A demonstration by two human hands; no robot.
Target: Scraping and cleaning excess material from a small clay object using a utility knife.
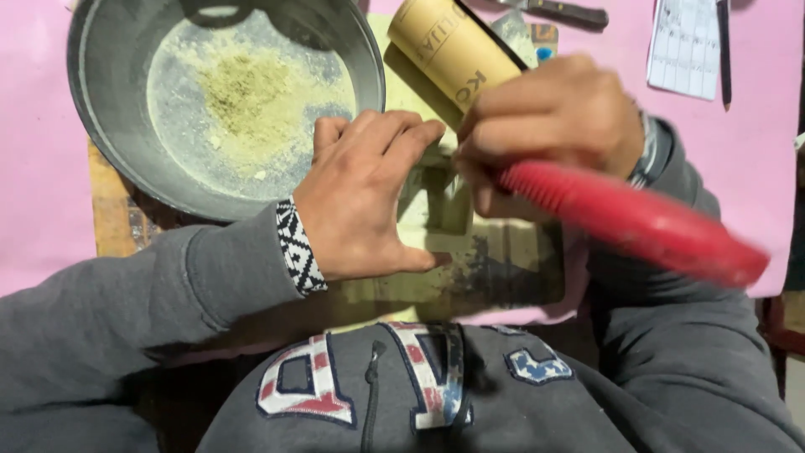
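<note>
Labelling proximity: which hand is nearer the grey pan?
Left. The left hand lies just below and right of the grey pan, its fingertips close to the rim. The right hand, gripping the red handle, sits farther right, beyond the cardboard tube.

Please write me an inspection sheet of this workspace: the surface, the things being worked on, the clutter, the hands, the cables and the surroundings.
Surface: pink sheet over the table, with a stained greenish work board on top.
Job's things: red-handled tool, its working end hidden by the hands; small greenish piece on the board, mostly covered.
Clutter: dark round pan with yellowish powder inside; cardboard tube; white printed sheet; dark-handled tool at the top edge.
Hands: left hand presses flat on the piece, fingers spread; right hand grips the red handle.
Cables: nothing seen.
Surroundings: grey sweatshirt sleeves, patterned wristband on the left wrist.
</note>
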